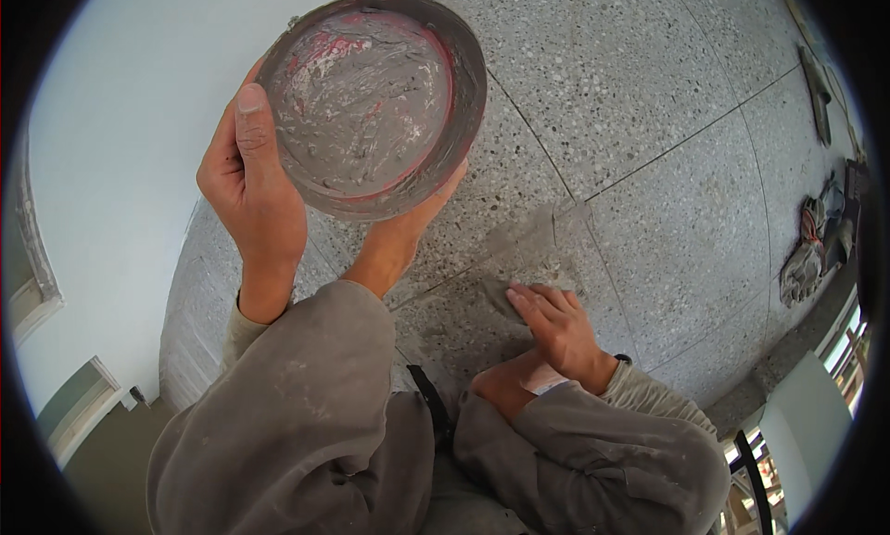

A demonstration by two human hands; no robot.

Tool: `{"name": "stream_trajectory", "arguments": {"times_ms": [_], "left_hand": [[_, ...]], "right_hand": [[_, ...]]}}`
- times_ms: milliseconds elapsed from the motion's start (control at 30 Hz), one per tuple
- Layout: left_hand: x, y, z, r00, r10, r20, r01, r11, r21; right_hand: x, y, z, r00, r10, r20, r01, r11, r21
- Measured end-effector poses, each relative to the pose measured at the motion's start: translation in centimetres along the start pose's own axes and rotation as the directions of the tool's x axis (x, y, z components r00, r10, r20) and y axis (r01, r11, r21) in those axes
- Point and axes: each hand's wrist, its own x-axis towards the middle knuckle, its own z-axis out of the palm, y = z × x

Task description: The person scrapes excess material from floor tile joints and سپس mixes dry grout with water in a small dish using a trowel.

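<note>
My left hand (255, 178) grips the left rim of a round bowl (468, 67), thumb over the edge and fingers behind. Wet grey paste (362, 108) coats the bowl's inside, with red showing through in streaks and along a ring. Lower right, my right hand (556, 326) is closed at the fingertips on a small, flat grey piece (501, 299) against the speckled floor (667, 229); its exact kind is unclear. A dull smear of paste (542, 243) lies on the floor just beyond those fingers.
My bare foot (394, 243) is partly hidden below the bowl; my other foot (505, 387) lies near my right hand. A white wall (120, 192) rises at left. Dirty gloves (803, 271) and a long grey tool (816, 95) lie at the far right.
</note>
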Motion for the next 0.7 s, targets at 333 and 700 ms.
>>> {"name": "stream_trajectory", "arguments": {"times_ms": [333,700], "left_hand": [[0.1,-0.4,1.0,0.999,-0.040,0.010,0.040,0.999,-0.009],[0.1,-1.0,1.5,0.992,-0.105,0.067,0.109,0.992,-0.063]], "right_hand": [[5.2,1.5,0.4,0.915,0.203,-0.348,-0.341,0.851,-0.401],[1.4,-2.2,4.5,0.971,0.161,-0.179,-0.106,0.953,0.285]]}}
